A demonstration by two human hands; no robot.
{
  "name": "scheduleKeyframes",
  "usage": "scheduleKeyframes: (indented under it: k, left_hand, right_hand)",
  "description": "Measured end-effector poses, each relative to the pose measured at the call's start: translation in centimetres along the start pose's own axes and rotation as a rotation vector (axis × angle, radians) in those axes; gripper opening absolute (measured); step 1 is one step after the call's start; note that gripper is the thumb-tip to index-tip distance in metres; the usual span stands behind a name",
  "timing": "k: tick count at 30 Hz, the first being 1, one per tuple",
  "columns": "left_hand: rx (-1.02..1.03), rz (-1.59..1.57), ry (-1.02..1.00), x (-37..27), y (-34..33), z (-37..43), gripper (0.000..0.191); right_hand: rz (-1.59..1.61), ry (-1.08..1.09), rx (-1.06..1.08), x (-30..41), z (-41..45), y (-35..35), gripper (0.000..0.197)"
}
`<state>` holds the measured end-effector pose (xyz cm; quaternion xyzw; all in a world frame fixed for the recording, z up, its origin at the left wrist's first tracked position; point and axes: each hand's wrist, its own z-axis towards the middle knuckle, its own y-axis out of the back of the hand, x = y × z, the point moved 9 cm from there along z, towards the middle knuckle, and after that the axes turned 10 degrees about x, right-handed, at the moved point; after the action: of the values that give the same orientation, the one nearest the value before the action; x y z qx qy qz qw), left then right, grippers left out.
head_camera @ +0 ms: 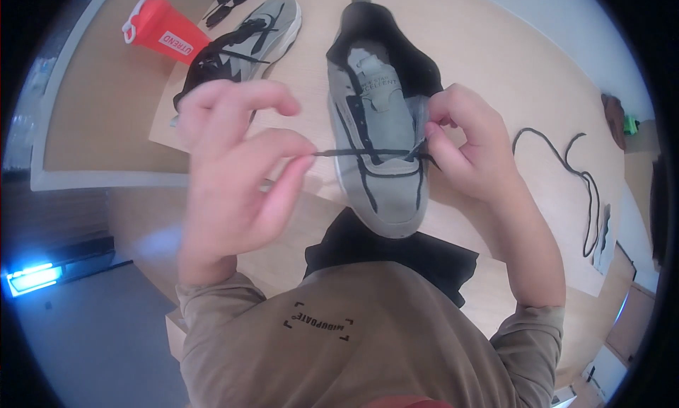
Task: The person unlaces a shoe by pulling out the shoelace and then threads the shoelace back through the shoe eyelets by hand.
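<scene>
A grey and black sneaker [395, 201] lies on the light wooden table, its toe towards me and its tongue [383, 105] showing inside the opening. A dark shoelace [345, 152] runs across the shoe above the toe. My left hand [244, 158], left of the shoe, pinches the lace's tip between thumb and index finger, the other fingers raised. My right hand [467, 142] pinches the shoe's right eyelet flap [419, 124] near the collar. The lace passes below its fingertips; whether they also hold it I cannot tell.
A second grey and black sneaker [276, 28] lies at the upper left, beside a red cup [170, 31] and dark sunglasses [231, 2]. Another dark shoelace [575, 172] lies loose at the right. A black cloth [392, 249] is at the table's near edge.
</scene>
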<state>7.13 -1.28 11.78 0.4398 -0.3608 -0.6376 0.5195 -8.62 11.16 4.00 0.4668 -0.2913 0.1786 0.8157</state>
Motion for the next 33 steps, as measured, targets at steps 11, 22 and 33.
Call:
scheduleKeyframes:
  k: [11,22,33]
  left_hand:
    - [-0.103,-0.191,-0.203,-1.2,-1.2,2.7,0.016]
    - [-0.002,-0.333,-0.273,1.3,-4.0,2.9,0.035]
    - [0.069,-0.417,-0.325,2.2,-6.9,2.2,0.02]
  right_hand:
    - [0.311,0.024,0.037,4.7,0.7,-1.1,0.015]
    - [0.194,-0.016,-0.017,4.2,0.7,-0.6,0.013]
    - [-0.243,-0.045,0.163,5.0,1.2,-2.5,0.013]
